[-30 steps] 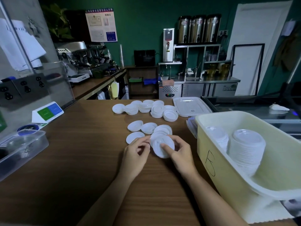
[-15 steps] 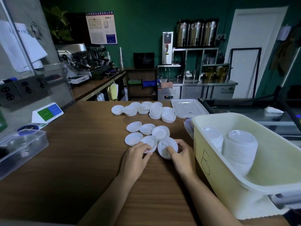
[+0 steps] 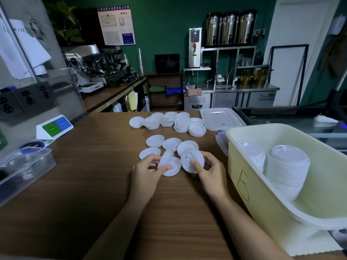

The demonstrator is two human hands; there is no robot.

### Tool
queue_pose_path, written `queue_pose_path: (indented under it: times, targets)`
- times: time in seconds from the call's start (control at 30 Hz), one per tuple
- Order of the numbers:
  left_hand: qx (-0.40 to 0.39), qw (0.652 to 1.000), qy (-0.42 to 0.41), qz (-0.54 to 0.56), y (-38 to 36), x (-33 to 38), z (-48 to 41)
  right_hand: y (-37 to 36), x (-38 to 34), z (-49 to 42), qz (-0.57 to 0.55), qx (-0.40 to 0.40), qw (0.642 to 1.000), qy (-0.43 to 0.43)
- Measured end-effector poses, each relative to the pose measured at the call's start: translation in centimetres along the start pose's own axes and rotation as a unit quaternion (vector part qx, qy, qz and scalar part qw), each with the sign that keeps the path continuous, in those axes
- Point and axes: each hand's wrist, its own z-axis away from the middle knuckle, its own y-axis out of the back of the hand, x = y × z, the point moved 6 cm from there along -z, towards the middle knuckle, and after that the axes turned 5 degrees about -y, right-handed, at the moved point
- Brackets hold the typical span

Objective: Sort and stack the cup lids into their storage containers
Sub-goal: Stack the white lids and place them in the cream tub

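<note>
Maybe halfway imo: bin [image 3: 262, 212] at right already holds 2 lid stacks [image 3: 287, 166], left hand [image 3: 146, 173] pinches a tilted lid [image 3: 165, 158], right hand [image 3: 212, 175] grips another lid [image 3: 191, 159], w/ loose lids [image 3: 170, 121] all over the counter [image 3: 93, 175].

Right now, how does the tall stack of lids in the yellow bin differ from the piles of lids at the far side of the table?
The bin stack is one tall, neat column. The far piles are several short heaps that overlap loosely. The bin stack stands inside the yellow bin, while the far piles sit out on the wooden table. Both are white round cup lids.
</note>
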Motion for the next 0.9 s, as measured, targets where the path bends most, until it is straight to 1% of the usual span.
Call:
queue_pose_path:
  times: [0.1, 0.17, 0.23, 0.3, 0.33, 0.4, 0.43, 0.5, 0.57, 0.63, 0.8, 0.9]
  targets:
    - [0.028, 0.999, -0.034, 0.015, 0.4, 0.4, 0.0, 0.1, 0.0, 0.1, -0.030, 0.005, 1.000, -0.002]
    - [0.034, 0.998, -0.057, 0.006, 0.4, 1.0, 0.0, 0.1, -0.2, 0.1, -0.038, 0.003, 0.999, 0.005]
    - [0.010, 0.998, -0.061, 0.019, 0.2, 1.3, 0.2, 0.0, -0.3, 0.1, -0.046, -0.005, 0.999, 0.020]
    - [-0.033, 0.997, -0.049, 0.051, -0.4, 1.5, 0.4, -0.3, -0.6, 0.1, -0.054, -0.018, 0.998, 0.028]
    - [-0.046, 0.996, -0.055, 0.044, -0.6, 1.4, 0.4, -0.5, -0.7, 0.2, -0.059, -0.027, 0.997, 0.029]
    - [-0.063, 0.994, -0.089, -0.009, -0.8, 1.5, 0.5, -1.1, -1.0, 0.4, -0.068, -0.050, 0.996, 0.022]
    - [-0.062, 0.993, -0.099, -0.024, -0.8, 1.7, 0.5, -1.3, -1.1, 0.4, -0.072, -0.062, 0.995, 0.013]
    - [-0.048, 0.995, -0.090, -0.015, -0.7, 1.9, 0.4, -1.6, -1.1, 0.4, -0.096, -0.083, 0.992, -0.019]
    - [-0.032, 0.997, -0.063, 0.016, -0.5, 1.9, 0.5, -2.0, -1.0, 0.5, -0.127, -0.098, 0.986, -0.055]
    - [-0.035, 0.998, -0.047, 0.032, -0.6, 1.6, 0.6, -2.4, -1.0, 0.7, -0.143, -0.113, 0.980, -0.074]
    - [-0.021, 0.998, -0.051, 0.024, -0.7, 1.4, 0.7, -2.5, -1.0, 0.9, -0.142, -0.115, 0.980, -0.075]
    - [-0.021, 0.997, -0.065, 0.027, -0.7, 1.8, 0.9, -2.3, -0.9, 0.8, -0.162, -0.113, 0.977, -0.086]
